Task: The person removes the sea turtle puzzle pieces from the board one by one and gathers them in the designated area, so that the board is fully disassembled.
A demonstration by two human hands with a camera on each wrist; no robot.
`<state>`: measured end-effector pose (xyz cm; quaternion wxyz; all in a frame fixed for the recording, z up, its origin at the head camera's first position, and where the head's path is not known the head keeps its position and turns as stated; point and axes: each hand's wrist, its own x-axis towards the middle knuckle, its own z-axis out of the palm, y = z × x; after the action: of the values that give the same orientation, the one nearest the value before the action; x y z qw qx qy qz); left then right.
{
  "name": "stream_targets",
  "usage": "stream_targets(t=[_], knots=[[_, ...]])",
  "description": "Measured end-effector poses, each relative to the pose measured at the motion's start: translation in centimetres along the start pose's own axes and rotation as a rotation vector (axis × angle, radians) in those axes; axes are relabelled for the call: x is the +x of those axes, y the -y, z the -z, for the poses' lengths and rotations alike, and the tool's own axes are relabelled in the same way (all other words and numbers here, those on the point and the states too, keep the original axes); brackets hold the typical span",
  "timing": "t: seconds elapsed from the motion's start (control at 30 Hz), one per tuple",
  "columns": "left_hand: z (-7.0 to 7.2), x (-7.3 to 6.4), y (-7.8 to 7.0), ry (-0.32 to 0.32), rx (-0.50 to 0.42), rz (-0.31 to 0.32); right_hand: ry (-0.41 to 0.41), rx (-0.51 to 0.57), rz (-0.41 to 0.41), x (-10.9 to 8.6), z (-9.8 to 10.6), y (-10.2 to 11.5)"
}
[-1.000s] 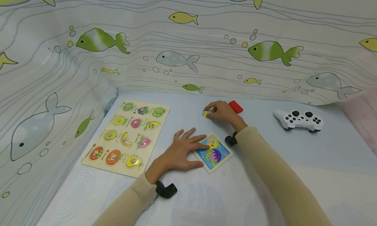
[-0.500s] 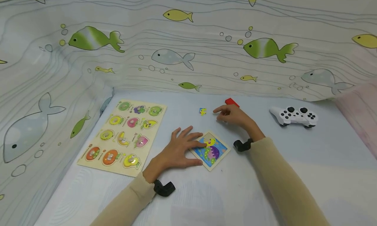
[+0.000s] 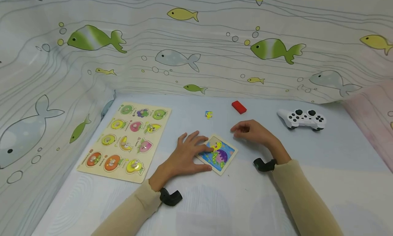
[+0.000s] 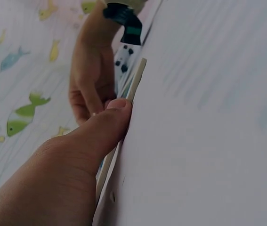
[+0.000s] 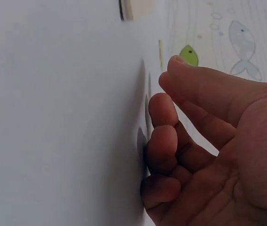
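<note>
A small square jigsaw puzzle (image 3: 221,156) with a yellow, green and purple cartoon animal lies turned cornerwise on the table. My left hand (image 3: 188,156) rests spread at its left side, a finger lying over the picture. In the left wrist view the thumb (image 4: 106,125) lies along the puzzle's thin wooden edge (image 4: 136,81). A bare brownish patch shows at the picture's upper corner. One loose jigsaw piece (image 3: 208,115), blue and yellow, lies farther back. My right hand (image 3: 255,133), fingers loosely bent and holding nothing, is low over the table right of the puzzle.
A wooden fruit peg board (image 3: 129,140) lies on the left. Behind my right hand is a red block (image 3: 238,107). A white game controller (image 3: 302,119) sits at the right. Fish-printed cloth (image 3: 215,41) rises behind the table.
My right hand let go of the loose jigsaw piece, leaving it on the table, and drew back toward me and to the right. The red block now shows fully. My left hand stayed on the puzzle.
</note>
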<state>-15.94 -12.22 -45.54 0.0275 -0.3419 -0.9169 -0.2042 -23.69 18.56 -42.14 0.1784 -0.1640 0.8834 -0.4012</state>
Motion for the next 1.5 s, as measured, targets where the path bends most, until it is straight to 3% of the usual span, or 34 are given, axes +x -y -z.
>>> stream_targets(t=[0.43,0.67,1.3,1.5], knots=[[-0.3,0.4,-1.1,-0.040,0.019,0.055,0.040,-0.103,0.099,-1.4,-2.0,1.4],[-0.4,0.5,-1.1,-0.046,0.029,0.047,0.050,-0.150,0.158,-1.5,-2.8,2.3],[-0.3,0.3,-1.0,-0.030,0.009,0.033,0.063,-0.213,0.339,-1.1,-3.5,2.1],[-0.3,0.2,-0.7,-0.003,-0.014,0.027,0.091,-0.275,0.307,-1.2,-3.5,2.4]])
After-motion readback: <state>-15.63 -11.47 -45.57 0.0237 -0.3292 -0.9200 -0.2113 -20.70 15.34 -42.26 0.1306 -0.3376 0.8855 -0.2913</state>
